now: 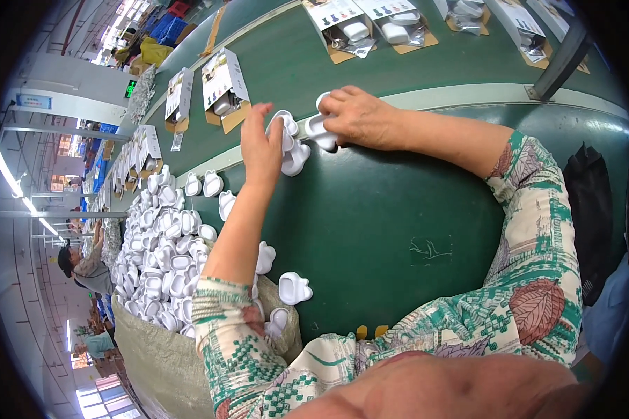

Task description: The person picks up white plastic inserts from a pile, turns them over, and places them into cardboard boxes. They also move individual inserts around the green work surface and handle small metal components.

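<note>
Near the far edge of the green worktop [384, 216], my left hand [260, 148] closes on small white plastic shells [295, 159] with rounded, ear-like bumps. Some of these shells are partly hidden by its fingers. Just to the right, my right hand [362, 120] grips another white shell [316, 127], its hollow side showing. The two hands are close together but apart. A large heap of similar shells [164, 244] lies at the left, beyond my left forearm. One loose shell [295, 288] rests on the worktop nearer to me.
Past a pale rail [440, 98] runs a green conveyor belt [279, 70]. Open printed boxes [223, 80] with white items inside stand on it. A woven sack [154, 349] lies under the heap. A metal post [564, 59] rises at the far right. Another person [91, 269] works at the left.
</note>
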Motion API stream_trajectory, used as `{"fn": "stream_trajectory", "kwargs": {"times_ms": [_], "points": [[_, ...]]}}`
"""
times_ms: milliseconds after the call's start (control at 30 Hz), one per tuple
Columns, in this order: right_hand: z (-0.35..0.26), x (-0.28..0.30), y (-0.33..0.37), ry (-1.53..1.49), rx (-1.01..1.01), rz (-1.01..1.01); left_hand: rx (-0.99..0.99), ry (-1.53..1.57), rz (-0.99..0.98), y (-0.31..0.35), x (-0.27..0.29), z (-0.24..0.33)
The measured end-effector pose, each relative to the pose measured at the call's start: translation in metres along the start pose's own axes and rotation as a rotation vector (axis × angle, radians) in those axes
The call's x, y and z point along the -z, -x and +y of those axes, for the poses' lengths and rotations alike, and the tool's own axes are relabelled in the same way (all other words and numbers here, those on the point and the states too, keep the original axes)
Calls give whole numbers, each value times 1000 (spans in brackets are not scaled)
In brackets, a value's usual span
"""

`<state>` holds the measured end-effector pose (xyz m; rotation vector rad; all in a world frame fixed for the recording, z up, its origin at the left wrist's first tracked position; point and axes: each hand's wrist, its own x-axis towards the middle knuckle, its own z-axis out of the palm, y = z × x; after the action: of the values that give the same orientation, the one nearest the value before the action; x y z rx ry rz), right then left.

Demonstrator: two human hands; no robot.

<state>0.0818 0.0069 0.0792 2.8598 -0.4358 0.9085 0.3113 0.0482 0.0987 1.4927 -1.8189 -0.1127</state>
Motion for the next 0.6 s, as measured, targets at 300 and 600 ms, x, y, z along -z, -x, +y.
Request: {"fn": "stream_trajectory", "kwargs": {"times_ms": [300, 600], "points": [[12, 8, 23, -113, -50, -68, -95, -115, -63, 58, 26, -16], [139, 29, 42, 561, -605, 141, -229, -187, -140, 70, 41, -31]]}}
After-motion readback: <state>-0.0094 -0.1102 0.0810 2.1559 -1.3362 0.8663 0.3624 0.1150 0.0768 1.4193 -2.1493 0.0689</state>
